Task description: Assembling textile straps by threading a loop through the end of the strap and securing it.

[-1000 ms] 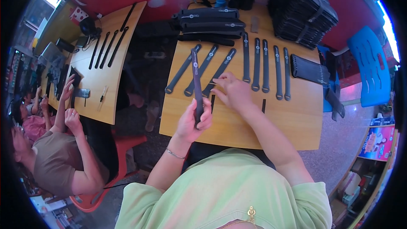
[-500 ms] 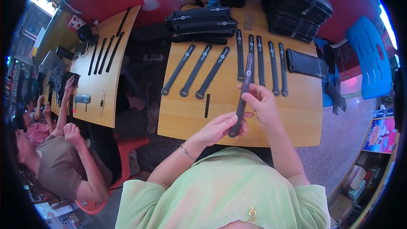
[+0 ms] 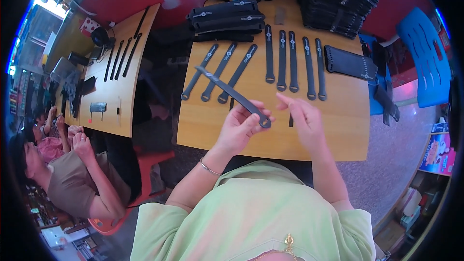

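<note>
A black strap with a slotted end is held in my left hand, fingers and thumb closed round it near that end. Its far end points up and left over the straps on the table. My right hand is apart from the strap, its index finger stretched out and nothing seen in it. Close by its fingers lies a short dark strip. Another strip is partly covered by the held strap. Three slotted straps lie slanted on the left, and several more lie upright on the right.
Piled black straps and a tall stack of black bundles stand on the far side of the wooden table. A black pouch-like bundle sits at the right edge. A blue chair stands right; a co-worker sits left.
My right hand has let go of the strap and moved slightly down and right. My left hand has swung the strap to slant up-left, its slotted end now by my fingers.
</note>
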Demonstrator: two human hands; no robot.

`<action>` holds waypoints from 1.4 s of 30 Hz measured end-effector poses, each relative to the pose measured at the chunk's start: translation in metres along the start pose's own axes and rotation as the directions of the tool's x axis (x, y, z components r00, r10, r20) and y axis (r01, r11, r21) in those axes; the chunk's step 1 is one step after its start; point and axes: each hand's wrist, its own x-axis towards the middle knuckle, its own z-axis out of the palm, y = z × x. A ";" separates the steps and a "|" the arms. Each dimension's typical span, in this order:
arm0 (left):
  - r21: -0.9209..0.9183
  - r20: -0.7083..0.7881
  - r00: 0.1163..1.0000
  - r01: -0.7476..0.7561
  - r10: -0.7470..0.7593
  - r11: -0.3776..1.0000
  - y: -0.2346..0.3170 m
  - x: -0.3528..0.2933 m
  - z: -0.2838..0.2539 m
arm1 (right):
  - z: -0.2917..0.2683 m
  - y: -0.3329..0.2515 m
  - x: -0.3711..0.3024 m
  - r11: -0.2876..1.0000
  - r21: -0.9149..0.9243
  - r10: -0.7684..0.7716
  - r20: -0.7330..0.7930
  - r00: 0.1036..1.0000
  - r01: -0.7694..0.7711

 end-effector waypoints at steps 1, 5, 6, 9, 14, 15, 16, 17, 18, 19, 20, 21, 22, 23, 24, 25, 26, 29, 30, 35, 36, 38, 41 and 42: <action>-0.003 0.000 1.000 0.000 0.000 1.000 0.000 0.003 0.001 | -0.002 -0.002 -0.005 1.000 -0.002 0.002 0.001 1.000 -0.001; 0.013 -0.043 0.993 -0.111 0.111 0.994 -0.001 0.010 0.007 | -0.002 -0.009 -0.019 0.916 -0.348 -0.211 0.003 0.977 0.199; 0.011 -0.058 0.990 -0.128 0.128 0.992 -0.002 0.011 0.010 | -0.002 -0.010 -0.022 0.881 -0.397 -0.282 0.003 0.959 0.260; 0.020 -0.074 0.988 -0.135 0.136 0.991 -0.005 0.014 0.013 | 0.002 -0.008 -0.027 0.879 -0.412 -0.294 -0.067 0.953 0.242; 0.060 -0.098 0.984 -0.142 0.147 0.988 -0.007 0.015 0.016 | 0.005 -0.009 -0.029 0.900 -0.397 -0.235 -0.103 0.967 0.177; 0.080 -0.098 0.983 -0.147 0.155 0.986 -0.007 0.016 0.017 | 0.005 -0.008 -0.028 0.896 -0.406 -0.240 -0.101 0.965 0.181; 0.079 -0.099 0.983 -0.147 0.155 0.986 -0.007 0.016 0.017 | 0.005 -0.008 -0.028 0.895 -0.407 -0.240 -0.100 0.966 0.180; 0.076 -0.102 0.983 -0.147 0.155 0.986 -0.007 0.015 0.018 | 0.005 -0.007 -0.027 0.899 -0.400 -0.237 -0.103 0.966 0.178; 0.074 -0.104 0.983 -0.147 0.154 0.986 -0.006 0.015 0.019 | 0.006 -0.006 -0.027 0.903 -0.393 -0.234 -0.106 0.967 0.175; 0.074 -0.105 0.982 -0.147 0.154 0.986 -0.006 0.015 0.018 | 0.007 -0.006 -0.026 0.903 -0.393 -0.233 -0.105 0.967 0.175; 0.076 -0.106 0.982 -0.151 0.158 0.986 -0.006 0.015 0.018 | 0.008 -0.005 -0.025 0.900 -0.398 -0.241 -0.107 0.965 0.180; 0.079 -0.107 0.981 -0.154 0.162 0.985 -0.007 0.015 0.018 | 0.008 -0.005 -0.025 0.897 -0.403 -0.248 -0.110 0.962 0.185; 0.078 -0.108 0.981 -0.154 0.162 0.985 -0.007 0.015 0.018 | 0.009 -0.004 -0.024 0.896 -0.403 -0.247 -0.109 0.963 0.185; 0.071 -0.113 0.980 -0.156 0.163 0.985 -0.007 0.015 0.018 | 0.009 -0.003 -0.024 0.888 -0.416 -0.259 -0.107 0.960 0.194; 0.063 -0.118 0.979 -0.159 0.165 0.985 -0.006 0.015 0.018 | 0.010 -0.003 -0.023 0.880 -0.429 -0.272 -0.104 0.957 0.203; 0.062 -0.118 0.979 -0.159 0.165 0.985 -0.006 0.015 0.019 | 0.010 -0.002 -0.023 0.880 -0.430 -0.272 -0.103 0.957 0.203; 0.079 -0.129 0.977 -0.162 0.171 0.984 -0.007 0.015 0.019 | 0.011 -0.001 -0.023 0.869 -0.449 -0.281 -0.107 0.954 0.206; 0.097 -0.135 0.973 -0.174 0.186 0.980 -0.008 0.015 0.019 | 0.012 -0.001 -0.022 0.859 -0.472 -0.286 -0.116 0.951 0.201; 0.101 -0.130 0.972 -0.183 0.195 0.978 -0.009 0.015 0.019 | 0.013 -0.001 -0.022 0.859 -0.475 -0.281 -0.123 0.952 0.192; 0.114 -0.152 0.968 -0.185 0.201 0.976 -0.007 0.015 0.020 | 0.012 -0.003 -0.021 0.877 -0.436 -0.274 -0.109 0.956 0.201; 0.122 -0.170 0.966 -0.174 0.193 0.977 -0.007 0.015 0.020 | 0.012 -0.003 -0.021 0.882 -0.424 -0.276 -0.109 0.955 0.206; 0.117 -0.164 0.967 -0.179 0.197 0.977 -0.007 0.015 0.020 | 0.012 -0.002 -0.021 0.888 -0.417 -0.263 -0.114 0.958 0.194; 0.112 -0.156 0.968 -0.179 0.195 0.977 -0.007 0.015 0.021 | 0.012 -0.003 -0.021 0.891 -0.415 -0.256 -0.126 0.959 0.183; 0.112 -0.158 0.968 -0.177 0.193 0.978 -0.007 0.015 0.021 | 0.012 -0.003 -0.021 0.889 -0.418 -0.262 -0.127 0.957 0.188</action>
